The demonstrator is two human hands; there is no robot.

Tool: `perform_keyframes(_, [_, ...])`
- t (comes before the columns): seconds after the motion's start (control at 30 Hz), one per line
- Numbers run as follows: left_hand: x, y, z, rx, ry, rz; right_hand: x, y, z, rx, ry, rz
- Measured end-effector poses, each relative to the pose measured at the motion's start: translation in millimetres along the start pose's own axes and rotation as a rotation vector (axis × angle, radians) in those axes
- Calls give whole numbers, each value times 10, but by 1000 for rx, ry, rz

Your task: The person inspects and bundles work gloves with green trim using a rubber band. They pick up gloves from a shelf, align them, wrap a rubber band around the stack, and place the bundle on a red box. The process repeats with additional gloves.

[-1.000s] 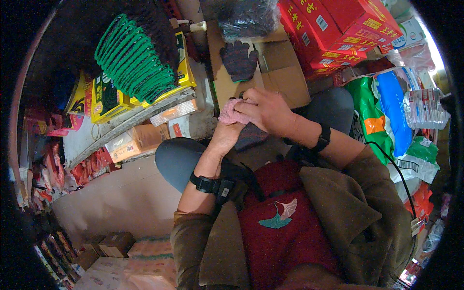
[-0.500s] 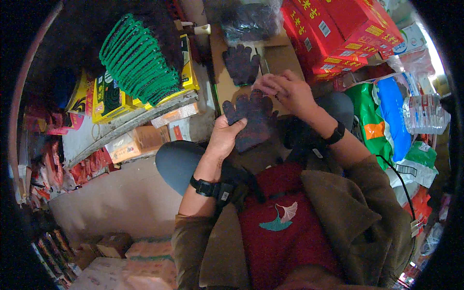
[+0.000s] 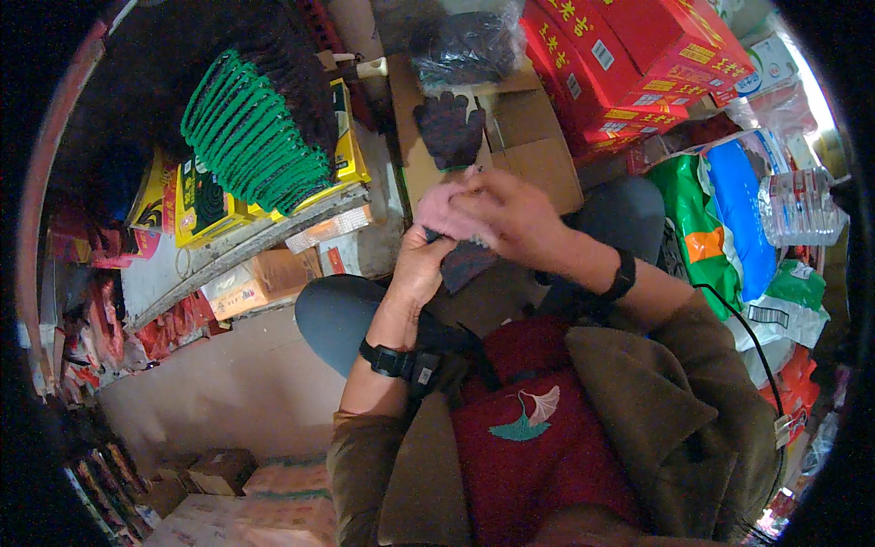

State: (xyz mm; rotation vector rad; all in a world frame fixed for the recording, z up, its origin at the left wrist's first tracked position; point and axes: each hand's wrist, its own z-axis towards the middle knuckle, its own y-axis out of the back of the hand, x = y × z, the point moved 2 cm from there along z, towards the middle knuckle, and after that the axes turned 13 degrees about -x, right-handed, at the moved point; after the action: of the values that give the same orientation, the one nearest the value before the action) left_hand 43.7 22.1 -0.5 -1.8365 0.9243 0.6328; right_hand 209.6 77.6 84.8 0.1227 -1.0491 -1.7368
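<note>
My left hand (image 3: 421, 266) is closed around the edge of a dark knitted glove (image 3: 467, 266), thumb on top. In my right hand (image 3: 510, 217) is a bunched pink cloth (image 3: 439, 213), pressed over the upper part of that glove and covering its fingers. A second dark glove (image 3: 448, 132) lies flat on the cardboard box (image 3: 533, 137) just beyond my hands, its fingers pointing away. To the left, a stack of dark gloves with green cuffs (image 3: 260, 137) rests on yellow boxes (image 3: 210, 202).
A plastic-wrapped dark bundle (image 3: 465, 46) sits at the far end of the cardboard. Red cartons (image 3: 620, 55) are piled at the far right. Green and blue packages (image 3: 697, 219) and clear plastic bottles (image 3: 797, 210) stand to my right. A shelf edge (image 3: 246, 242) runs along the left.
My right hand has come down and left onto the glove, and the pink cloth now shows plainly over its fingers. My left hand keeps its hold on the glove.
</note>
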Motion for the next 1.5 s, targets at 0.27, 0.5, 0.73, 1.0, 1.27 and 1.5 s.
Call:
perform_keyframes(0.27, [-1, 42, -42, -16, 7, 24, -175, -216, -11, -2, -16, -101])
perform_keyframes(0.5, [-137, 28, -74, -80, -73, -226, -692, 111, -34, -82, -811, 406])
perform_keyframes(0.73, [-206, -36, -62, -75, 12, -371, -412, 128, -190, -179, -910, 949])
perform_keyframes(1.0, [-136, -55, -89, -17, 128, -204, -178, -141, -168, -93, -489, 424])
perform_keyframes(1.27, [-55, -31, -85, -101, -14, 157, 11, -235, -152, 21, -61, 52])
perform_keyframes(1.5, [-67, 6, -78, -21, 115, 48, -283, -280, -45, -3, -155, -19])
